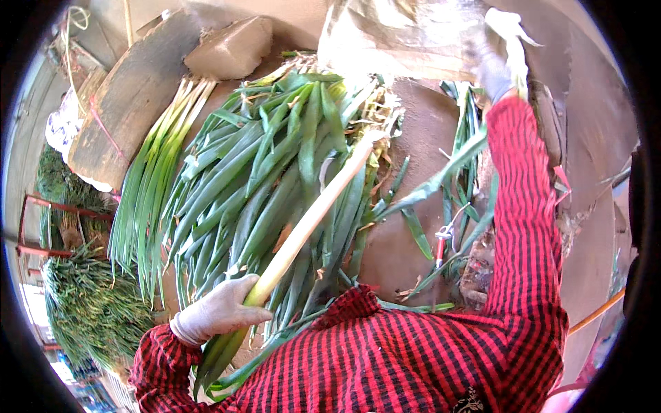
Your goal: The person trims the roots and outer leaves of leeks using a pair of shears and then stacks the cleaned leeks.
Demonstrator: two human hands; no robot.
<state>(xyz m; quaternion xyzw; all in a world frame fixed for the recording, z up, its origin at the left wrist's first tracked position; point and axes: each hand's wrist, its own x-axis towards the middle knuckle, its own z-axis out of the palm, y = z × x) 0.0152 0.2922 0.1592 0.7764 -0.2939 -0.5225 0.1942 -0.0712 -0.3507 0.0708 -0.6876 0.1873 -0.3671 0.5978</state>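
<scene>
In the head view, my left hand point(222, 310), in a pale glove, is closed around a long green onion point(317, 209); its white stalk points up and right, its leaves hang below my hand. Under it spreads a large pile of green onions point(258, 155) with broad leaves. A row of thinner, cleaned green onions point(160, 139) lies left of the pile. My right hand point(493, 72), gloved and blurred, is stretched far to the upper right beside a white strip point(517, 59), with a long green leaf point(439, 180) trailing below its wrist. Whether its fingers hold anything is unclear.
A curved wooden board point(131, 98) and a tan block point(230, 49) stand at the upper left. A shiny plastic sheet point(397, 41) lies at the top. Loose leaves and a red-handled tool point(440, 248) lie right of the pile. More bundled greens point(98, 310) are at the lower left.
</scene>
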